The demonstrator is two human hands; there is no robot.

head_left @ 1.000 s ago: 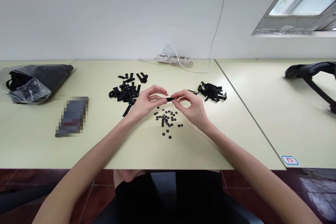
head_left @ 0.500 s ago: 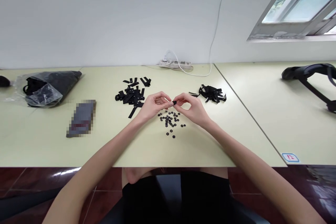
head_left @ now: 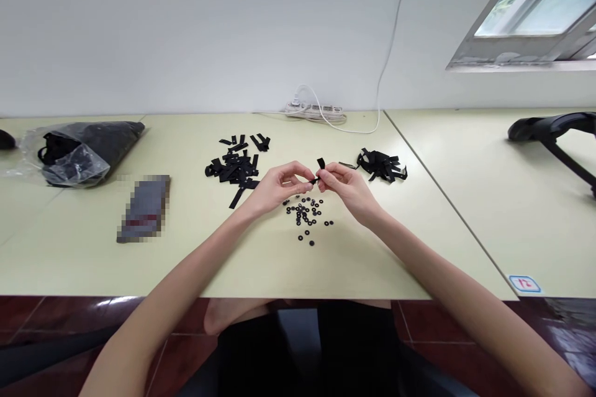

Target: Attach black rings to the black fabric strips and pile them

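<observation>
Against a plain white wall [head_left: 186,31] runs the pale desk [head_left: 261,260] where you sit, and both your hands meet above its middle. Your right hand [head_left: 349,189] has a narrow grip, thumb and fingers pinching a black strip [head_left: 321,163] whose free end stands up past the fingertips. Your left hand [head_left: 282,189] pinches just beside it, its grip also narrow, at what looks like the lower end of that same strip; whether a disc sits between those fingertips is hidden. Holding so small a piece from both sides probably steadies it, and the raised position seems to keep it clear of the things below. Just under your hands lie the black discs [head_left: 306,219], scattered loosely in one cluster, likely to have them within easy reach. Beyond your left hand is a heap of black strips [head_left: 233,169], some showing small round dots; beyond your right hand is another pile [head_left: 379,164] of narrow black pieces. Having them on opposite sides presumably stops the two from mixing. Farther left rest a pixelated dark item [head_left: 146,208] and a clear plastic bag [head_left: 88,155] with black contents, well apart from the small parts. Near the wall, a power strip [head_left: 314,111] takes a white cable [head_left: 358,132], and a black headset-like frame [head_left: 542,130] lies far right.
</observation>
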